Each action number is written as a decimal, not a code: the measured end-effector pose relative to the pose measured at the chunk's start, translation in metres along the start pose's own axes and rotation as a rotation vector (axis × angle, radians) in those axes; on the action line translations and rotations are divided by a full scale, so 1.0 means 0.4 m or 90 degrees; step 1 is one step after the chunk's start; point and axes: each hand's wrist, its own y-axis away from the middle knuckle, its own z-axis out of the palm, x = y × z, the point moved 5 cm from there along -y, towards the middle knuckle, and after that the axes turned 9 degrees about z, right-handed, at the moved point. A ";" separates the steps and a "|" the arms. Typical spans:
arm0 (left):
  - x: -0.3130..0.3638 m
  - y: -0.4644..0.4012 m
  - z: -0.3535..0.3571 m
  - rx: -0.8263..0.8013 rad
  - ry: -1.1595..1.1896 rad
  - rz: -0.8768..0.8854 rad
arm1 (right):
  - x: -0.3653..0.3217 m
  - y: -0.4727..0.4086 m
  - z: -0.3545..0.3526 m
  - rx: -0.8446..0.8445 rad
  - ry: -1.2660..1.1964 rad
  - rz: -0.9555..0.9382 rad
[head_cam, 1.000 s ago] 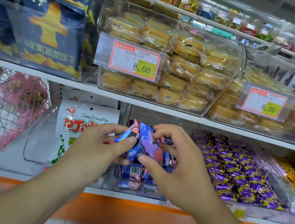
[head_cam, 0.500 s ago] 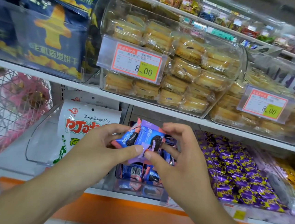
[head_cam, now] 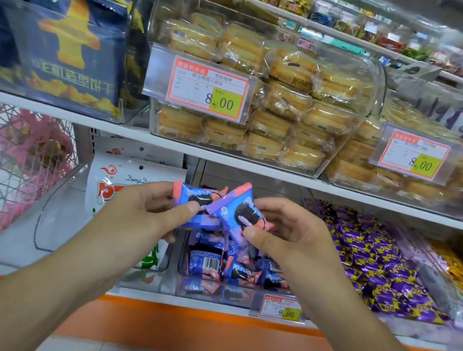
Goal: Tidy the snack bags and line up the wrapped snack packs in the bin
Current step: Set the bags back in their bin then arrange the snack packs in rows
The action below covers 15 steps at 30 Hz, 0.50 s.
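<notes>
Two wrapped snack packs, blue and pink cookie sachets, are held up just above the clear bin on the lower shelf. The left pack sits flat-faced toward the camera; the right pack is tilted, its corner overlapping the left one. The left hand pinches its pack between thumb and curled fingers, and the right hand pinches the other the same way, so each grip is closed on one pack. Below them, more of the same packs lie jumbled in the bin, some face up, one showing its barcode, none in a row.

The step in hand appears to be the lining-up: packs are lifted out and squared against each other before going back. Most of the bin looks untidy, so the job seems early. The next move likely calls for turning the right pack to match the left, then setting both down upright or flat at one end of the bin without stirring the loose ones.

Just left of the bin stands a white snack bag in its own clear holder. To the right lies a heap of purple wrapped sweets. A price tag is clipped to the near shelf edge.
</notes>
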 end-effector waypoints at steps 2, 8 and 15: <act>-0.004 -0.003 0.000 0.004 0.000 -0.001 | -0.001 0.001 0.005 -0.027 0.008 -0.013; 0.004 0.003 0.036 -0.096 -0.006 -0.004 | 0.002 0.005 0.020 -0.041 0.080 -0.029; 0.015 0.007 0.037 -0.068 -0.089 0.005 | -0.005 -0.009 0.008 -0.059 0.127 -0.052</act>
